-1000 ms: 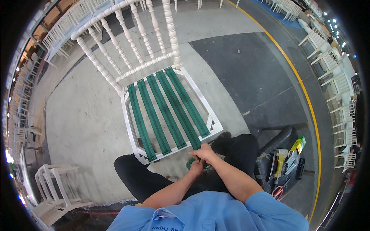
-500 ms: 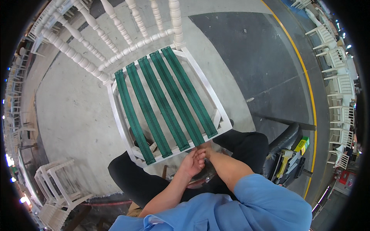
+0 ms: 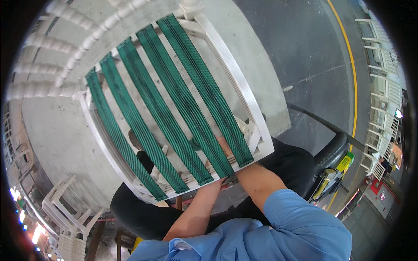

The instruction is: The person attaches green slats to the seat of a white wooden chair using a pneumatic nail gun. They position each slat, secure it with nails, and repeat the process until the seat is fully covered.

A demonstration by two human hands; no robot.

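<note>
A white wooden chair frame lies across my lap, with green webbing straps running over its seat opening. My left hand and my right hand are both beneath the seat, reached in under its near rail. Only skin shows between the straps; the fingers are hidden, so I cannot tell what they hold. Near my hands, a dark green piece shows through a gap below the straps. The chair's turned white spindles extend at the upper left.
On my right, a dark padded armrest sits beside a holder with tools and a yellow-green box. A white chair frame stands at lower left. More white chairs line the far right, beyond a yellow floor line.
The chair has tilted and come nearer, its back swinging left and down. Both hands, earlier together at the near rail, have moved forward under the seat.
</note>
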